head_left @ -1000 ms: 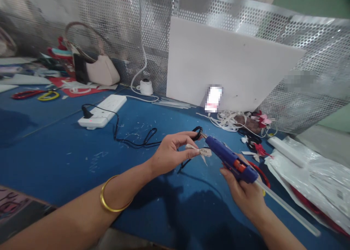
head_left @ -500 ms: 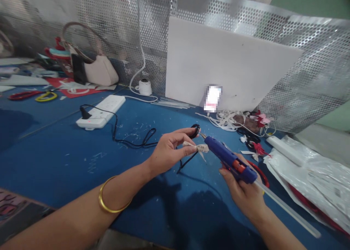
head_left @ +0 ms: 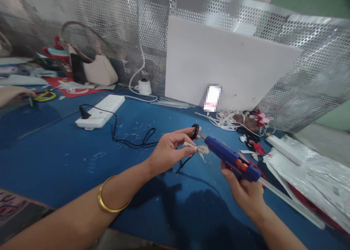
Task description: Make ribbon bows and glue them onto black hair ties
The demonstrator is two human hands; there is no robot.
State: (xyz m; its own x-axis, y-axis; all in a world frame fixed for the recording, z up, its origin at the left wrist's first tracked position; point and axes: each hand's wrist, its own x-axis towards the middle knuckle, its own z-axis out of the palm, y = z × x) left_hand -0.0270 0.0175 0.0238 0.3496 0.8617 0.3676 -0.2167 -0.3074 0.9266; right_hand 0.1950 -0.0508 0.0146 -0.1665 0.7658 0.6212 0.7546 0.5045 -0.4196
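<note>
Blue glue gun (head_left: 231, 158) is pointing its metal nozzle up and leftward above the blue table (head_left: 68, 169), its tip just beside a black elastic loop (head_left: 195, 131). Whether they are touching is too fine to tell. Its body is holding a translucent glue stick (head_left: 292, 204), whose long end is jutting from the back. The right hand (head_left: 246, 195) is curling around the gun's grip, its fingers largely hidden. The left hand (head_left: 171, 151) is nearly closing, pinching a printed ribbon bow (head_left: 202, 149) between thumb and finger while the elastic loop is circling an outstretched fingertip.

At the far left, a beige handbag (head_left: 100, 70) is standing upright with its handle raised; its inside is not showing. Over on the right, a clear plastic bag (head_left: 322, 180) is lying on the table, with something red showing along its lower edge; glare is hiding what the bag is holding. A white power strip (head_left: 100, 112) is holding a black plug (head_left: 85, 114), its cord running behind the left hand. At the left edge, another person's hand (head_left: 13, 96) is gripping a small greenish thing, too blurred to name.
</note>
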